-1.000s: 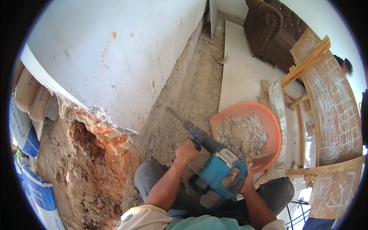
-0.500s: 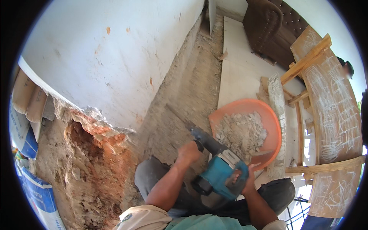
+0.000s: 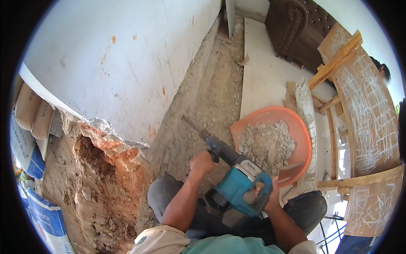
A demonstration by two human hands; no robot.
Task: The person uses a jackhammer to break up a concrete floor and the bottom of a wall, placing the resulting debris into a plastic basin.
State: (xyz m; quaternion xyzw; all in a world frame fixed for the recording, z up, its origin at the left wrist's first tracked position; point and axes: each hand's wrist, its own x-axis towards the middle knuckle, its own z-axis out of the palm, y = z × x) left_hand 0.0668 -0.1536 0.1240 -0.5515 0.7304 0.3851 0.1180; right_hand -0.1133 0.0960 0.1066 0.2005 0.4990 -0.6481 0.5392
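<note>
A teal and black demolition hammer [image 3: 240, 183] lies across my lap between my knees, its chisel bit [image 3: 191, 123] pointing away and to the left at the rubble-covered ground [image 3: 211, 99]. My left hand [image 3: 202, 163] is closed around the black side handle near the tool's front. Around the rear grip, my right hand [image 3: 272, 195] is wrapped, with fingers showing through the handle opening. Just right of the tool's nose stands an orange basin [image 3: 302, 139] holding broken rubble [image 3: 266, 144]. Where exactly the bit's tip meets the ground is hard to tell.
A white wall [image 3: 122, 59] rises at the left, with a broken, dug-out edge [image 3: 105, 169] below it. Bags [image 3: 46, 216] lie far left. Wooden framing with a brown board [image 3: 368, 118] stands right, a person [image 3: 382, 72] behind it. A brown tufted sofa [image 3: 289, 27] is at the back.
The demolition hammer and both hands have shifted slightly left, and the tool looks sharper now. Both hands keep their hold. The head view has moved a little.
</note>
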